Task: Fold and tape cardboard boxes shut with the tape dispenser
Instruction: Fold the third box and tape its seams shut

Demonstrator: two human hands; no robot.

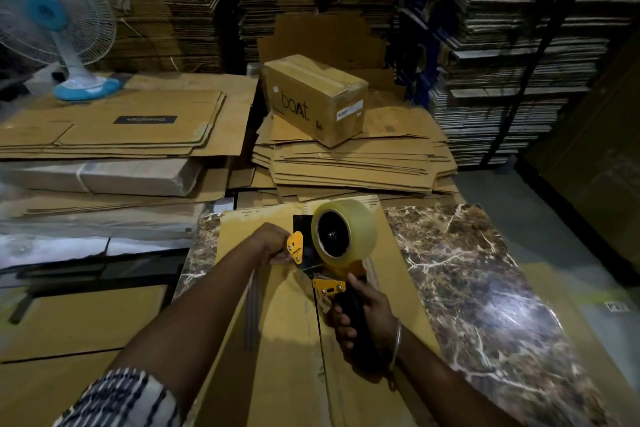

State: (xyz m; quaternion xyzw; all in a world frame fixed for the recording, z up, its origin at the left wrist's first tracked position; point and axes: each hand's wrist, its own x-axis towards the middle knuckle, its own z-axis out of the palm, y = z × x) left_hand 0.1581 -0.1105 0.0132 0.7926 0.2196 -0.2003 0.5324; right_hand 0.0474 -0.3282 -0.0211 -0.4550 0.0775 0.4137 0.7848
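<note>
Head view: right hand [363, 319] wrapped round tape dispenser [332, 253] handle over near box seam [320, 340], left hand [273, 244] pinching its front tab; best kept low, drawn straight along seam.

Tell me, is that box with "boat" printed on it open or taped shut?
Shut. The boat box sits closed on a stack of flat cardboard, with a glossy tape strip running along its top seam.

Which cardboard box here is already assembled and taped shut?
The box printed "boat", sitting on the flat cardboard stack behind the table. All other cardboard lies flattened.
</note>
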